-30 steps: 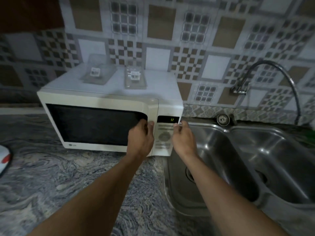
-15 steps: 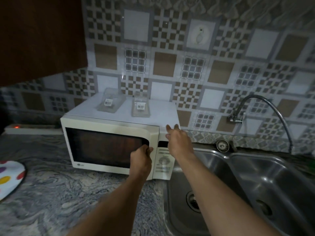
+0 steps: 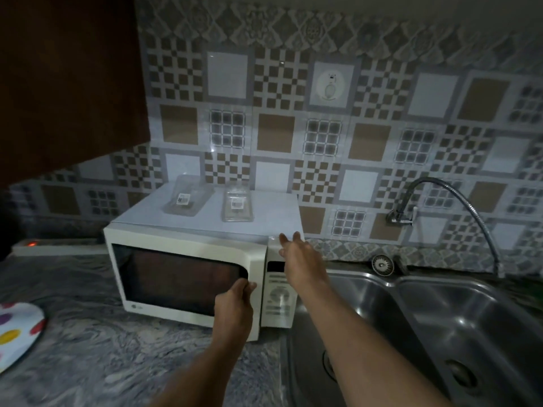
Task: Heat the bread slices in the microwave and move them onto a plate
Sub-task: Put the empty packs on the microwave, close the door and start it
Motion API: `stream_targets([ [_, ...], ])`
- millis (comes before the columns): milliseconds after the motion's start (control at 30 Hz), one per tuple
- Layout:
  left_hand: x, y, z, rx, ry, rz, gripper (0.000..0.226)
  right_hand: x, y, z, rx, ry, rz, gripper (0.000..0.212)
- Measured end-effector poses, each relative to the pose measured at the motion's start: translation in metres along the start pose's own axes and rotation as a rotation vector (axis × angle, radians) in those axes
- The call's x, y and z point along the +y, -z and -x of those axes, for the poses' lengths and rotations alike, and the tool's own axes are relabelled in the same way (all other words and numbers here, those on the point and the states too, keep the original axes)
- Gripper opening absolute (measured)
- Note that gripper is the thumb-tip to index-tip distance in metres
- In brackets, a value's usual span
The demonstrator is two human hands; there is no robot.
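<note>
Steel double sink (image 3: 458, 327) under a curved tap (image 3: 446, 201).

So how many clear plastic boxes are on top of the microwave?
2. One box lies at the left of the microwave top, the other box near the middle.

microwave (image 3: 188, 274) left of sink (image 3: 440, 333) | plate (image 3: 17, 330) far left

Single head-worn view, forward and down, close on microwave (image 3: 188, 277).
</note>
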State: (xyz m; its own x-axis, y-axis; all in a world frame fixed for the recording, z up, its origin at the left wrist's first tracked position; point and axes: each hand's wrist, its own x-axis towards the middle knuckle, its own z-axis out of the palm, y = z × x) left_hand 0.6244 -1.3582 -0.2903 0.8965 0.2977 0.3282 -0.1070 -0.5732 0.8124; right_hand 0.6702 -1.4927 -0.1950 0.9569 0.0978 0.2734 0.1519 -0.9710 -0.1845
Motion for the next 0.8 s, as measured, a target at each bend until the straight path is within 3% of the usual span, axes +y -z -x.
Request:
stream_targets([
  [167, 0.002, 0.013, 0.011, -0.039, 0.021, -0.016, 0.032, -0.001, -0.004, 0.004, -0.03, -0.005, 0.005, 0.077],
  [267, 0.006, 0.027, 0.013, -0.071, 0.046, -0.081, 0.028, -0.001, 0.002, 0.006, -0.1, 0.009, 0.018, 0.083],
  [400, 0.02, 0.057, 0.012, 0.11, -0.072, -0.343, 0.021, 0.001, 0.009, 0.009, -0.227, 0.013, 0.041, 0.083],
  [500, 0.04, 0.075, 0.006, 0.233, -0.205, -0.327, 0.01, -0.002, 0.014, 0.007, -0.223, 0.027, 0.053, 0.079],
  [567, 0.046, 0.079, -0.005, 0.156, -0.263, -0.383, 0.029, -0.005, 0.016, 0.008, -0.234, 0.045, 0.061, 0.075],
  [700, 0.046, 0.081, -0.015, -0.195, -0.269, -0.581, 0.051, -0.008, 0.018, 0.005, -0.23, 0.075, 0.058, 0.067],
  [800, 0.04, 0.081, -0.011, -0.23, -0.252, -0.594, 0.053, -0.006, 0.023, 0.002, -0.201, 0.128, 0.031, 0.05],
])
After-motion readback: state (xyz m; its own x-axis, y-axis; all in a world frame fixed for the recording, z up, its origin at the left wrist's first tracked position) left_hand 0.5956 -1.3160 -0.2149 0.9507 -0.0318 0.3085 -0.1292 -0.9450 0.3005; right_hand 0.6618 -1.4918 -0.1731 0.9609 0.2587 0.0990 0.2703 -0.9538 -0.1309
